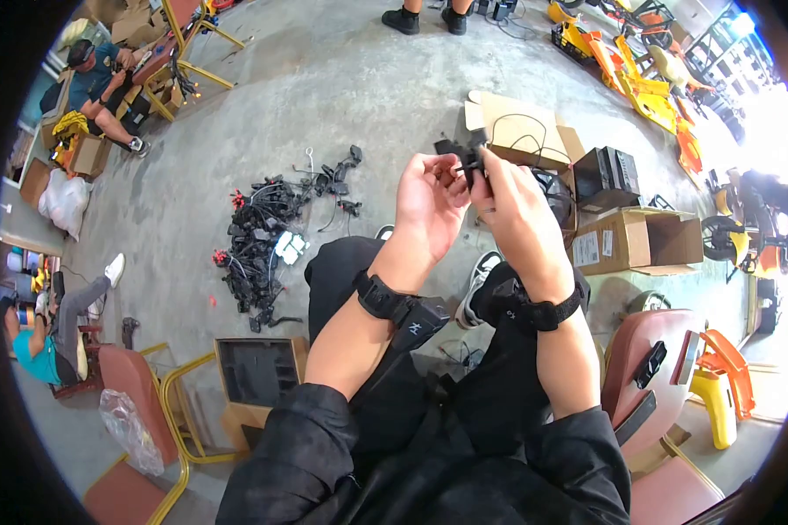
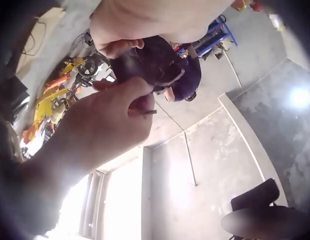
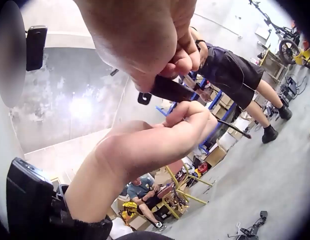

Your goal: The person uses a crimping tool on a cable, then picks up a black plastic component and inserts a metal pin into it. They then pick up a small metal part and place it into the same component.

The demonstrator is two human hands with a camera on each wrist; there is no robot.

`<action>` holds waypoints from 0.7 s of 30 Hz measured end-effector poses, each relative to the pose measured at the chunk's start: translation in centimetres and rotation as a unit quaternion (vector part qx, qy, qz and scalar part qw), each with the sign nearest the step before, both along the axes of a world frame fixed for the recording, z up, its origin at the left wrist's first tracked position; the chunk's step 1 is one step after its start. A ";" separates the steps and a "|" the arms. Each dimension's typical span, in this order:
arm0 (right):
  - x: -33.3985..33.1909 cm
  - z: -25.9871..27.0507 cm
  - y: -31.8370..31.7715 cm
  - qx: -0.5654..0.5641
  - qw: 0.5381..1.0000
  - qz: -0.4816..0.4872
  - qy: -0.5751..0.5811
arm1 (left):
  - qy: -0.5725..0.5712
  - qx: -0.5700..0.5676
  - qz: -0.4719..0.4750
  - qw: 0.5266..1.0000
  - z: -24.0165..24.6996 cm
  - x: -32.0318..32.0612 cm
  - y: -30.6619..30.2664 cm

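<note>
In the head view both hands meet in front of the body over a small black part (image 1: 466,156), which has a short arm sticking up. My right hand (image 1: 518,201) grips it from the right, thumb and fingers bent round it. My left hand (image 1: 429,206), palm turned up, pinches its left side with curled fingertips. The right wrist view shows the black part (image 3: 172,90) between the two hands, with a holed tab at one end and a thin dark strip (image 3: 235,129) reaching out past the left fingers. Fingers hide much of the part, so I cannot tell its exact kind.
A pile of black cabled parts (image 1: 267,236) lies on the floor to the left. Cardboard boxes (image 1: 626,241) stand at right, an open box with dark foam (image 1: 258,372) at lower left. Chairs (image 1: 136,394) flank the seat. Other people (image 1: 105,83) are around.
</note>
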State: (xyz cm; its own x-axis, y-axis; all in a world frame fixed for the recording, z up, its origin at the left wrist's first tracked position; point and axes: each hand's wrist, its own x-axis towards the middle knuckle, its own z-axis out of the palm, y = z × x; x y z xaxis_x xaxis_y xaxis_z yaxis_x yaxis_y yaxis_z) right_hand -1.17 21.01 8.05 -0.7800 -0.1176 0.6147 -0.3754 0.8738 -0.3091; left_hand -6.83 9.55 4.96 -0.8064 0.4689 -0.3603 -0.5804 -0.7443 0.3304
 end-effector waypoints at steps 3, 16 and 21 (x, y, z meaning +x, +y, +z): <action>0.0 -0.4 -0.3 0.028 0.999 0.011 -0.032 | -0.015 -0.036 0.016 0.999 -1.3 -0.3 0.5; 0.2 0.5 -0.2 -0.142 0.987 0.012 -0.080 | -0.005 -0.075 0.010 0.997 0.8 0.3 2.0; 0.2 0.5 -0.5 -0.169 0.984 0.023 -0.058 | -0.003 -0.069 0.035 0.997 0.8 0.5 2.1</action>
State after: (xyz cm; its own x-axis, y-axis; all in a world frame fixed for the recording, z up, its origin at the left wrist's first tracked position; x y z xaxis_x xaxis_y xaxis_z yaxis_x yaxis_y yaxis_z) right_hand -0.95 20.47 8.51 -0.8459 0.0406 0.5318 -0.3576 0.6966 -0.6220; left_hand -6.37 11.65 5.76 -0.8335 0.3574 -0.4214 -0.5305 -0.7309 0.4294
